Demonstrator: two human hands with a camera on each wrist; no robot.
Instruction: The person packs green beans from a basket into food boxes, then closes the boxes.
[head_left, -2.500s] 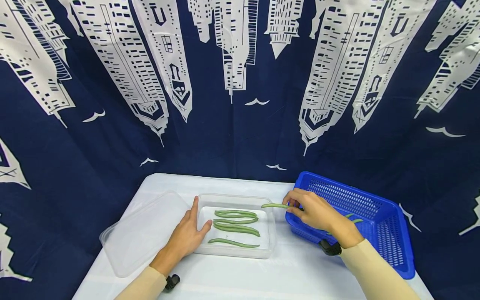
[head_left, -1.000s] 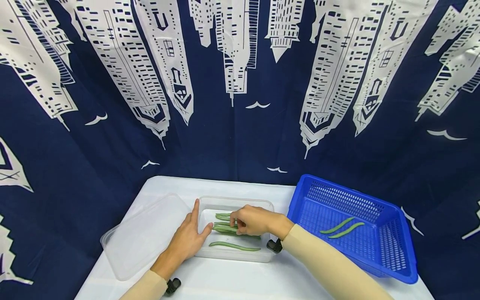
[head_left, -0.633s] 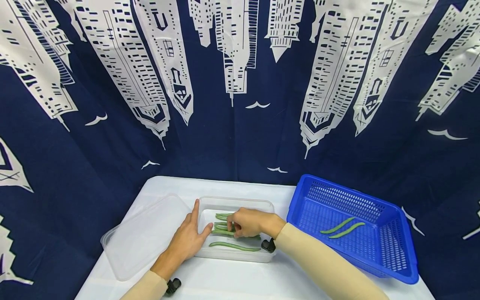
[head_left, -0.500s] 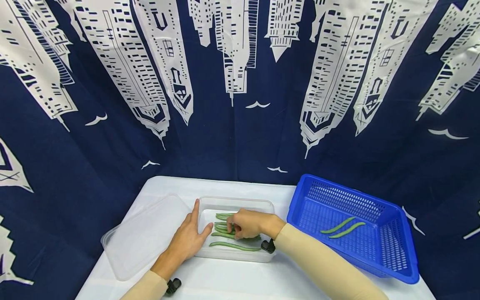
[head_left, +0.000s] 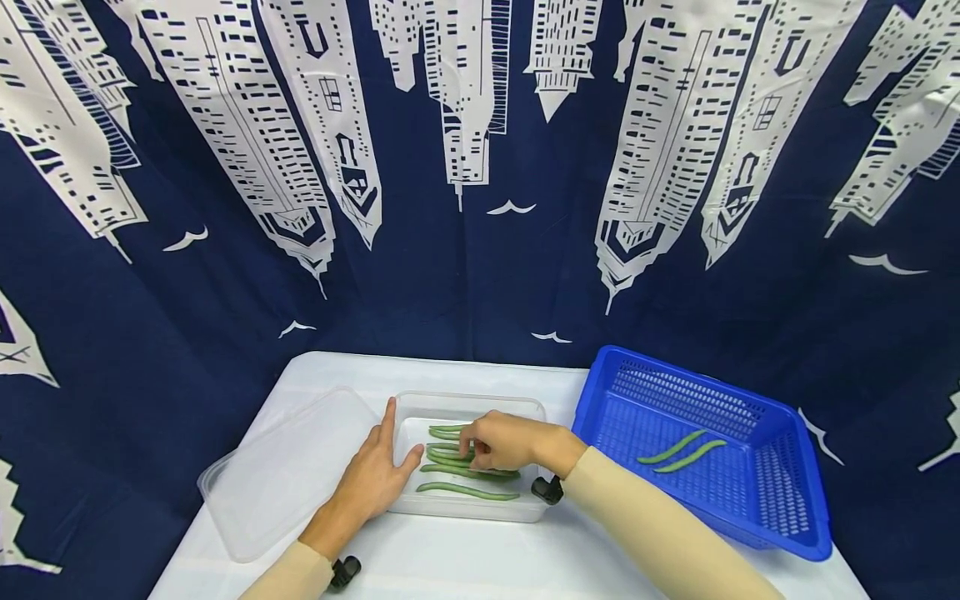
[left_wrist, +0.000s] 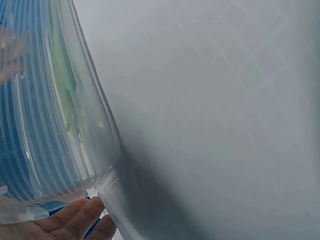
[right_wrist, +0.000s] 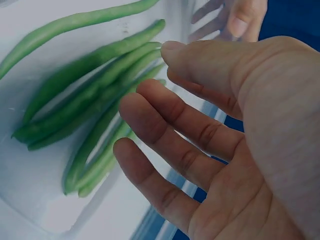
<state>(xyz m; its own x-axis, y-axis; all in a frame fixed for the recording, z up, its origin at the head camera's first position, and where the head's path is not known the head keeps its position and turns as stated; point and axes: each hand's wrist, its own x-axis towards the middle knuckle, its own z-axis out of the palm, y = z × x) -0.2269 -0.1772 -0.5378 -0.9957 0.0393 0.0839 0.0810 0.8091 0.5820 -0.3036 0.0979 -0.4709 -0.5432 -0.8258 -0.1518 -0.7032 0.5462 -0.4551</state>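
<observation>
In the head view a clear plastic food container (head_left: 468, 507) holds several green beans (head_left: 450, 471) lying crosswise. My left hand (head_left: 375, 473) rests along its left end, fingers extended and thumb spread. In the left wrist view, left fingertips (left_wrist: 92, 206) touch the container's outer wall. My right hand (head_left: 510, 440) is down inside the container, over the beans' right portions and hiding them. Up close in the right wrist view, the right thumb and loosely bent fingers (right_wrist: 145, 120) are beside the bean ends, with no bean visibly pinched. One bean (right_wrist: 75, 21) lies apart from the group.
On the right stands a blue perforated basket (head_left: 780, 467) with two green beans (head_left: 690, 457) in it. A translucent lid (head_left: 285, 475) lies flat left of the container. Behind the white table (head_left: 450, 567) hangs a navy cloth (head_left: 465, 283) printed with buildings.
My right hand came from the basket with a bean to the container, let go of it, and then shifted slightly right. One bean now lies farther forward. My left hand stays put.
</observation>
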